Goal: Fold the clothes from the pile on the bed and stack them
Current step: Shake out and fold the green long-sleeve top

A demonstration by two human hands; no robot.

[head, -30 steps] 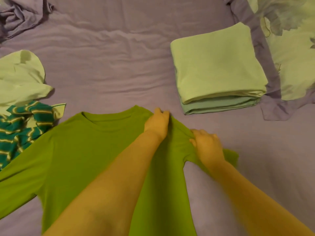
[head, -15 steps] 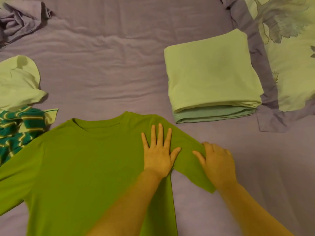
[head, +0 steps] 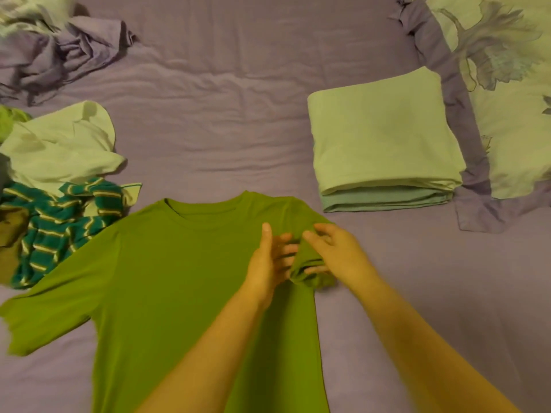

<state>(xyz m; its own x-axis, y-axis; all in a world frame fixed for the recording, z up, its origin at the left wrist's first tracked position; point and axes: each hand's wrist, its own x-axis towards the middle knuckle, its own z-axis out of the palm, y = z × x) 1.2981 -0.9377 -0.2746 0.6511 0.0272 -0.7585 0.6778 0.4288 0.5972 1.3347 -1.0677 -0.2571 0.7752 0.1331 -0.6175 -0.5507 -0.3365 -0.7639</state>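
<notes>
A green t-shirt [head: 179, 281] lies flat on the purple bed sheet [head: 238, 114], collar away from me. Its right sleeve is lifted and bunched over the shoulder. My right hand [head: 337, 254] pinches that sleeve between thumb and fingers. My left hand [head: 268, 257] stands on edge against the sleeve fold, fingers straight and touching the cloth. The folded stack [head: 384, 141] of pale green clothes sits to the far right. The unfolded pile [head: 56, 174] with a pale top and a teal striped garment [head: 62, 228] lies at the left.
A crumpled purple cloth [head: 59, 49] lies at the far left corner. A floral pillow [head: 507, 99] with purple border fills the far right, touching the stack. Bare sheet stretches between pile and stack.
The right sleeve, flat on the bed half a second ago, is now lifted and folded inward by my right hand. My left hand has turned from flat to on edge beside it.
</notes>
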